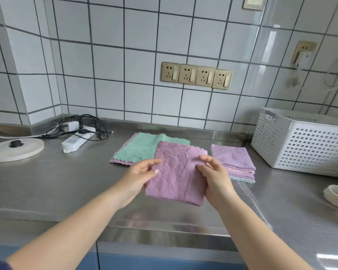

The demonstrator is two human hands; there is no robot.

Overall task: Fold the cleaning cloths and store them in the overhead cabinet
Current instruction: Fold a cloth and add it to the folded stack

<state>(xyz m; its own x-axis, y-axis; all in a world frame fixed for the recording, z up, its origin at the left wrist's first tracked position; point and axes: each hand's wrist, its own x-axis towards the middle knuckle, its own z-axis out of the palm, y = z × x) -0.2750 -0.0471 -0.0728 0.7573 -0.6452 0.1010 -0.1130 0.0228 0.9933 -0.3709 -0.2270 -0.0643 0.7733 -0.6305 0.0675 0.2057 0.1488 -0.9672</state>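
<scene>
Head view shows me holding a purple cloth (176, 176) above the steel table (53, 182), already doubled over by the look of it. My left hand (139, 180) pinches its left edge between thumb and fingers, and my right hand (215, 178) grips the right edge, thumb on top and fingers curled behind.

Just beyond the cloth lies the unfolded pile (142, 149), a green cloth on top of pink ones, flat on the table. To the right sits the folded stack (234, 164), purple on top with pink and pale blue layers under it, just beside the white perforated basket (300, 145).

What could go wrong, as I judge it: the cloth is soft and limp, so if either pinch loosens, a corner will droop and the fold will open or come out skewed. Laid carelessly on the folded stack, it could push the top layers off line. The stack may also slump when I lift it toward the overhead cabinet, which is out of sight.

As for writing, I can read none. The cloths carry no visible label, and the four wall sockets (196, 76) and the power strip (77, 140) on the left show no legible brand.
</scene>
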